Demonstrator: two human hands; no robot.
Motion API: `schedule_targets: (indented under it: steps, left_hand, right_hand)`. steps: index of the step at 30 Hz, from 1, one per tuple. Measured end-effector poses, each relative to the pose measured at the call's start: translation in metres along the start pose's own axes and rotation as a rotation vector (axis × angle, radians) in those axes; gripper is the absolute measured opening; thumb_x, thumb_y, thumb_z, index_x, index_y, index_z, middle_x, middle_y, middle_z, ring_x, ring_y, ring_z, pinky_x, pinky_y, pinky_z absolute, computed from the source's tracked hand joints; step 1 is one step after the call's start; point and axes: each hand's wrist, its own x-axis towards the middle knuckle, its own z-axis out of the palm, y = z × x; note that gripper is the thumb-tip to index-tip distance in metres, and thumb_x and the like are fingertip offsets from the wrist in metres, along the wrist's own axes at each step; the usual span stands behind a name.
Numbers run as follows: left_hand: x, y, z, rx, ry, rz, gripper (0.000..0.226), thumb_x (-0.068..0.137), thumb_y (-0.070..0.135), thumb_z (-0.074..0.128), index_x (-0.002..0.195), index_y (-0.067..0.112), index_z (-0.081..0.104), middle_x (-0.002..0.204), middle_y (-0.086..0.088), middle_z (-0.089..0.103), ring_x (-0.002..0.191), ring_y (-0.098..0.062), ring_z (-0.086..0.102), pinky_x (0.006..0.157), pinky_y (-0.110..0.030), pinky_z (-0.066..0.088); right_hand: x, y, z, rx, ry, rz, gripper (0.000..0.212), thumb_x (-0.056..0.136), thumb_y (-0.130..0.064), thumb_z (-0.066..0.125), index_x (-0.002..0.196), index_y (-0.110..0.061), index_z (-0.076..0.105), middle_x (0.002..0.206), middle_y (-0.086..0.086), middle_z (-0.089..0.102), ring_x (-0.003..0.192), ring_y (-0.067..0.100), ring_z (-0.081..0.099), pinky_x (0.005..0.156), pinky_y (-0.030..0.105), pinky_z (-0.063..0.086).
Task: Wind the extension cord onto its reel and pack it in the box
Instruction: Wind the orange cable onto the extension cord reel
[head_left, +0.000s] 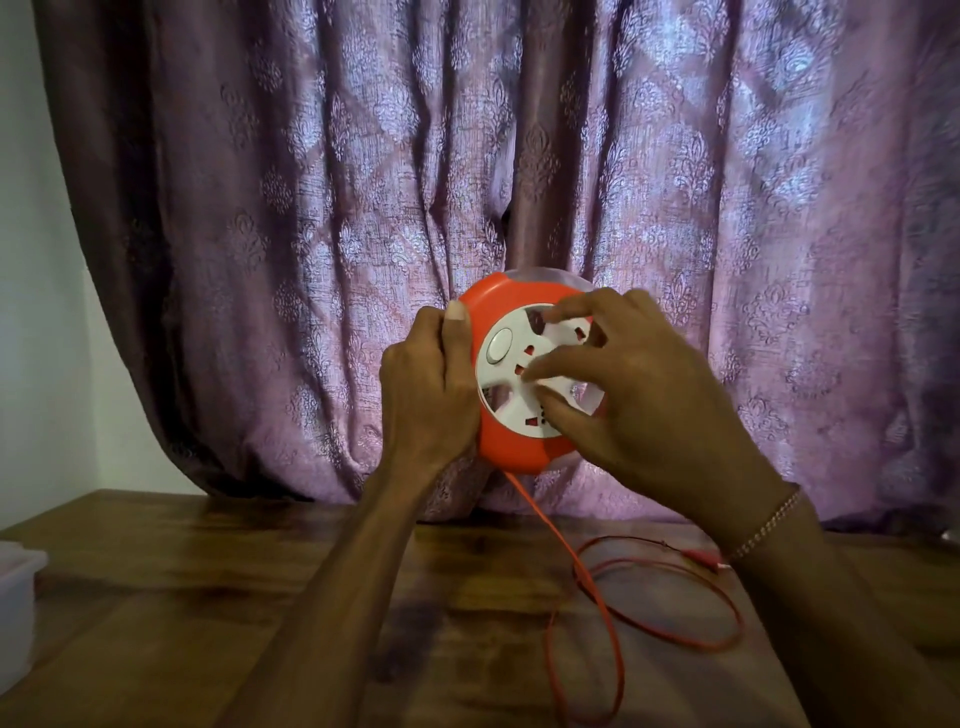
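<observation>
A round orange reel (511, 447) with a white socket face (501, 353) is held upright in the air above the table. My left hand (428, 395) grips its left rim, thumb on the front edge. My right hand (628, 395) lies over the white face, with fingertips hooked into its openings. An orange cord (608, 613) drops from the reel's bottom and lies in loose loops on the wooden table (182, 597). Its plug end (709, 560) lies at the right, partly hidden behind my right wrist.
A purple patterned curtain (519, 182) hangs right behind the table. A translucent plastic container (15, 587) stands at the table's left edge. No cardboard box shows.
</observation>
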Motion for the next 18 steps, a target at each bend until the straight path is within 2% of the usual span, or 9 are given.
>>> schedule_targets:
  steps: [2,5,7,9,11,13,14,16,18]
  left_hand:
    - [0.0,0.001,0.0,0.005,0.002,0.01,0.039,0.104,0.036,0.035,0.072,0.016,0.044,0.054,0.01,0.046,0.053,0.0,0.05,0.046,-0.017,0.033]
    - [0.0,0.001,0.0,0.006,-0.012,0.011,0.039,0.104,0.038,0.035,0.072,0.017,0.043,0.054,0.009,0.046,0.052,-0.003,0.05,0.044,-0.021,0.032]
    - [0.0,0.0,0.0,-0.017,-0.017,0.005,0.039,0.104,0.039,0.034,0.073,0.017,0.044,0.054,0.008,0.048,0.053,-0.009,0.051,0.044,-0.028,0.035]
    - [0.0,0.001,0.0,-0.037,-0.02,0.004,0.04,0.104,0.039,0.034,0.073,0.017,0.045,0.055,0.005,0.05,0.053,-0.013,0.052,0.046,-0.036,0.038]
    - [0.001,0.001,0.0,-0.034,-0.022,0.004,0.04,0.104,0.04,0.034,0.073,0.017,0.045,0.056,0.005,0.051,0.054,-0.016,0.053,0.048,-0.041,0.04]
    - [0.001,0.001,0.0,-0.023,-0.022,0.008,0.04,0.103,0.041,0.034,0.073,0.017,0.045,0.056,0.005,0.051,0.052,-0.016,0.051,0.049,-0.042,0.041]
    - [0.001,0.001,0.0,-0.021,-0.022,0.009,0.041,0.104,0.041,0.034,0.073,0.017,0.046,0.056,0.005,0.051,0.051,-0.015,0.051,0.049,-0.043,0.041]
    - [0.001,0.0,0.001,-0.019,-0.016,0.01,0.041,0.103,0.042,0.034,0.073,0.016,0.045,0.056,0.004,0.05,0.051,-0.015,0.049,0.051,-0.044,0.04]
    - [0.001,0.001,0.001,-0.019,-0.005,0.013,0.041,0.103,0.042,0.033,0.072,0.018,0.043,0.054,0.008,0.046,0.049,-0.008,0.044,0.051,-0.042,0.037]
  right_hand:
    - [0.0,0.003,0.0,0.08,-0.171,-0.02,0.037,0.081,-0.022,0.057,0.115,-0.034,0.069,0.135,0.006,0.052,0.116,0.022,0.047,0.086,0.042,0.051]
    - [-0.001,0.0,0.0,0.055,-0.228,-0.01,0.047,0.073,-0.026,0.04,0.107,-0.037,0.071,0.138,0.009,0.051,0.122,0.029,0.048,0.085,0.04,0.05]
    - [0.0,0.0,0.0,-0.024,-0.253,0.003,0.047,0.071,-0.016,0.057,0.108,-0.04,0.071,0.138,0.007,0.052,0.12,0.03,0.048,0.082,0.038,0.048]
    - [0.001,-0.001,0.001,-0.093,-0.255,0.007,0.058,0.067,-0.008,0.067,0.112,-0.044,0.071,0.137,0.006,0.052,0.118,0.027,0.048,0.083,0.039,0.047]
    - [0.001,-0.003,0.0,-0.171,-0.22,-0.007,0.054,0.072,-0.018,0.053,0.113,-0.048,0.069,0.134,0.004,0.054,0.112,0.026,0.048,0.08,0.039,0.044]
    - [0.001,-0.006,-0.001,-0.226,-0.183,0.0,0.059,0.073,-0.027,0.032,0.112,-0.052,0.069,0.129,0.001,0.057,0.106,0.026,0.049,0.074,0.037,0.041]
    - [0.0,-0.009,-0.001,-0.233,-0.165,0.014,0.061,0.073,-0.029,0.028,0.113,-0.053,0.068,0.127,0.001,0.057,0.104,0.026,0.051,0.073,0.036,0.041]
    - [-0.001,-0.014,0.0,-0.216,-0.14,0.078,0.055,0.074,-0.033,0.035,0.115,-0.053,0.066,0.118,0.002,0.059,0.101,0.027,0.055,0.074,0.037,0.044]
    - [-0.002,-0.017,0.003,-0.188,-0.092,0.17,0.049,0.072,-0.038,0.055,0.118,-0.053,0.065,0.105,0.003,0.062,0.094,0.027,0.06,0.071,0.035,0.048]
